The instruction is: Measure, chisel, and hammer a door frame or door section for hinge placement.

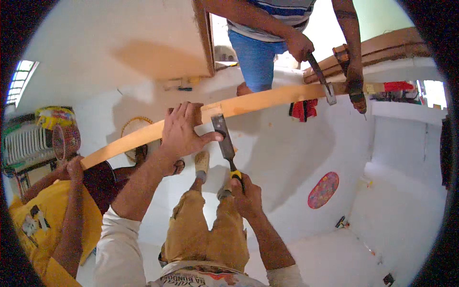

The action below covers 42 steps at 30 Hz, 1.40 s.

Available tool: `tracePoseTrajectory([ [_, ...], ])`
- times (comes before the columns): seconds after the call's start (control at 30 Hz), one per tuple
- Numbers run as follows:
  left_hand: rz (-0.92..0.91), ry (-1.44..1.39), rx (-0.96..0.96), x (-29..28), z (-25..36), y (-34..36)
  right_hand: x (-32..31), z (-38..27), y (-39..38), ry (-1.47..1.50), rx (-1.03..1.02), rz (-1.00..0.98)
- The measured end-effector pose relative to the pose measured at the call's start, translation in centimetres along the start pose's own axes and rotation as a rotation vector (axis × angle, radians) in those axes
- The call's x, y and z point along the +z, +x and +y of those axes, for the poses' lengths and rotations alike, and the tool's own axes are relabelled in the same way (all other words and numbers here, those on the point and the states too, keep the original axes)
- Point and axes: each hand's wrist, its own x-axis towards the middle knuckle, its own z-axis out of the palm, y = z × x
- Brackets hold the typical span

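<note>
A long wooden plank runs across in front of me, held up off the floor. My left hand grips it left of its middle, fingers over the wood and thumb stretched against a chisel blade. My right hand is closed around the yellow and black handle of that wide chisel. The blade points away from me, its tip at a pale notched patch on the plank's near edge. Whether the edge cuts into the wood I cannot tell.
At left, a person in a yellow shirt holds the plank's near end. Across from me, another person holds a hammer and a power drill by its right end. An oval mat and a round rimmed basket lie on the floor.
</note>
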Motion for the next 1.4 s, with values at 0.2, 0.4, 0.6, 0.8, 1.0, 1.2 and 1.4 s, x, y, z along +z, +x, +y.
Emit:
tracePoseTrajectory([
  [0.2, 0.051, 0.017, 0.014, 0.6, -0.6, 0.4, 0.2, 0.1, 0.7, -0.003, -0.083, 0.039],
  [0.4, 0.039, -0.036, 0.011, 0.2, -0.7, 0.3, -0.7, -1.9, -0.2, 0.11, 0.128, -0.077],
  [0.6, 0.0, -0.06, -0.021, 0.0, -0.9, 1.0, 0.6, 0.1, 0.5, 0.107, 0.018, -0.013],
  [0.8, 0.027, -0.055, -0.031, 0.8, -1.1, 1.1, -0.2, -0.8, 0.7, 0.01, -0.046, -0.009],
  [1.0, 0.101, -0.048, 0.022, 0.5, -0.7, 0.6, -0.5, -1.2, -0.3, 0.072, 0.166, -0.102],
  [1.2, 0.122, -0.04, 0.04, 0.7, -0.9, 0.5, -0.9, -2.1, 0.3, 0.134, 0.201, -0.102],
  [1.4, -0.006, -0.044, -0.035, -0.1, 0.0, 0.5, -0.8, -1.1, 1.0, -0.018, -0.023, -0.01],
])
